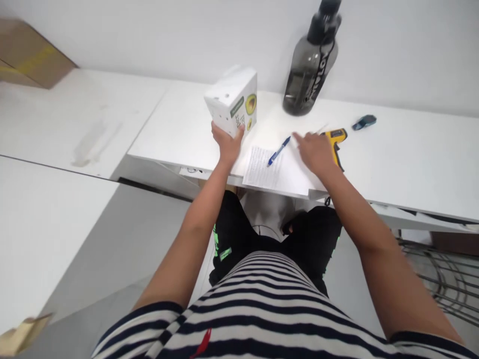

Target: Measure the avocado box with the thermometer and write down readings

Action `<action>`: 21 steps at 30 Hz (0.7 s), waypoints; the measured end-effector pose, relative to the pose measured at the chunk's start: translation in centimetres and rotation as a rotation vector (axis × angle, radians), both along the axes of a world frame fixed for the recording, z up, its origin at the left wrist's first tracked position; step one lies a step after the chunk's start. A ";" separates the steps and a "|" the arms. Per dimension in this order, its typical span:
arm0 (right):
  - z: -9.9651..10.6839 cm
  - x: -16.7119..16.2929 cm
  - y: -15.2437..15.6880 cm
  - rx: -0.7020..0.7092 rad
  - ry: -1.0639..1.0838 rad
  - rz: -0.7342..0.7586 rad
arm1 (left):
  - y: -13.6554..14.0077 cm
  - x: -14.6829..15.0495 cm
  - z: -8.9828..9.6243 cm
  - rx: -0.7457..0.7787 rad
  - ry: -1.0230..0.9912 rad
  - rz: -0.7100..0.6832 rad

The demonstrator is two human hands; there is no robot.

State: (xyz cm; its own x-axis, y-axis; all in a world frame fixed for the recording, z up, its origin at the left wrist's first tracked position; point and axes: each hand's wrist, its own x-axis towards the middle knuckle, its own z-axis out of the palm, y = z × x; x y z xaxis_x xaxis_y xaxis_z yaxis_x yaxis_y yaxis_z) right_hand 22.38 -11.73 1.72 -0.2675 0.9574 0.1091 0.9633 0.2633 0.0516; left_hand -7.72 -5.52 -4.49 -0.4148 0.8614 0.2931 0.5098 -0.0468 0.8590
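My left hand (229, 144) grips the lower end of a white box (234, 102) with avocado pictures and green print on its side. The box is tilted above the desk. Over a sheet of paper (262, 167), my right hand (316, 149) has its index finger stretched out, with the other fingers partly bent. Its fingertip is near the end of a blue pen (279, 151) lying on the paper. Just right of that hand is a yellow and black pistol-shaped device (336, 142), partly hidden behind it. I cannot see the right hand holding anything.
A large grey bottle (310, 65) with a black cap stands against the wall. A small dark teal object (364, 122) lies to the right on the white desk (407, 154). A cardboard box (33, 55) sits at far left, and a wire rack (445, 279) is at lower right.
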 end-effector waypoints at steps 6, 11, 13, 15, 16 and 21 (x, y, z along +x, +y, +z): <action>1.7 -3.2 2.5 -0.163 -0.110 0.363 | -5.8 3.0 2.5 -0.388 0.355 -0.007; -0.1 -3.0 -0.4 0.124 0.653 -0.075 | -8.0 4.2 3.2 -0.484 0.508 -0.009; -1.3 -3.1 -1.1 0.176 0.963 -0.182 | -7.8 4.1 3.4 -0.483 0.518 -0.008; -2.2 -3.2 -1.2 0.113 1.164 -0.254 | -7.6 4.0 3.5 -0.477 0.525 -0.005; -2.5 -3.2 -1.1 0.068 1.237 -0.264 | -7.5 4.0 3.5 -0.475 0.526 -0.005; -2.5 -2.9 -0.9 -0.112 1.268 -0.181 | -7.6 4.0 3.2 -0.471 0.527 -0.003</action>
